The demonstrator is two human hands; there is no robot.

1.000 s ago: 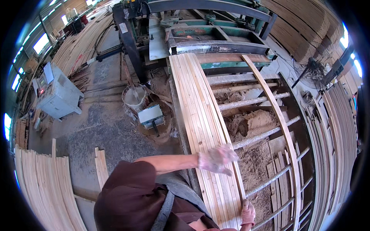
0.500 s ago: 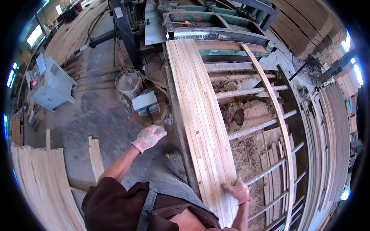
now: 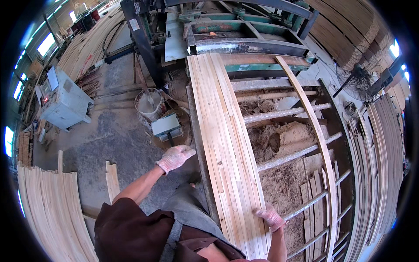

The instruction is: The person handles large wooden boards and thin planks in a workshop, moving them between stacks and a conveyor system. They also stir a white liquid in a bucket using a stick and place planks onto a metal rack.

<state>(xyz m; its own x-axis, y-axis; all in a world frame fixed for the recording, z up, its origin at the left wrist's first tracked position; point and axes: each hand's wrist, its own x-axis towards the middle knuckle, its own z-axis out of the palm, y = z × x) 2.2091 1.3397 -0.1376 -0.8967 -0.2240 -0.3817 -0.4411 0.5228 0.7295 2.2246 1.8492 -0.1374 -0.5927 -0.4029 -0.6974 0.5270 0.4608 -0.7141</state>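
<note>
A long bundle of narrow pale wooden strips lies lengthwise on a metal roller frame in front of me, side by side and nearly flush. My right hand, in a whitish-pink work glove, rests against the right edge of the bundle near its close end. Its thumb lies apart over the top of the strips, and the fingers run along the edge. My left hand, gloved alike, hovers left of the frame. Its fingers reach out loosely toward the strips without touching them, and I see nothing in it.
One curved wooden strip lies apart across the rollers, with sawdust below. A green machine frame stands ahead. At left are a bucket, a pale box with a handle, a control cabinet and stacked strips.
The whole view has shifted slightly. My right hand stays at the bundle's right edge, and my left hand remains held out beside the frame. The strips lie much as before.
</note>
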